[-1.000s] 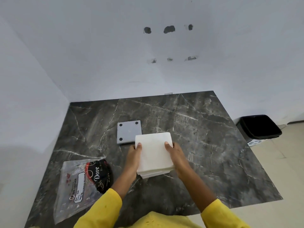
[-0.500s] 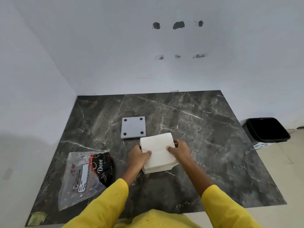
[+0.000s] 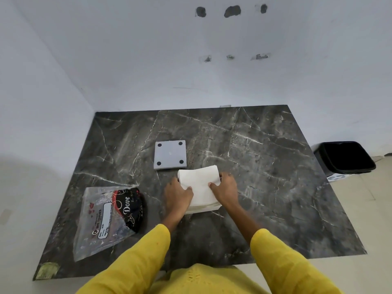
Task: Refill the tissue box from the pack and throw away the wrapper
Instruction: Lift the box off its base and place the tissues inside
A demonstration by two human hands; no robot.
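A white stack of tissues (image 3: pixel 200 188) sits on the dark marble table (image 3: pixel 275 187), held from both sides. My left hand (image 3: pixel 177 193) presses its left edge, thumb on top. My right hand (image 3: pixel 225 188) grips its right edge, fingers curled around the far side, where a sliver of something dark shows under them. The stack bows upward slightly between the hands. A grey square panel with black dots at its corners (image 3: pixel 170 154) lies flat just beyond the stack. The clear plastic wrapper (image 3: pixel 106 219) with a black "Dove" label lies flat at the left front.
A black bin (image 3: pixel 344 157) stands on the tiled floor off the table's right edge. White walls close in the table at the back and left. A yellowish patch (image 3: pixel 47 270) marks the table's front left corner.
Both hands have slid further onto the tissue stack and squeezed it inward, so it looks narrower and bowed. The camera has shifted a little.
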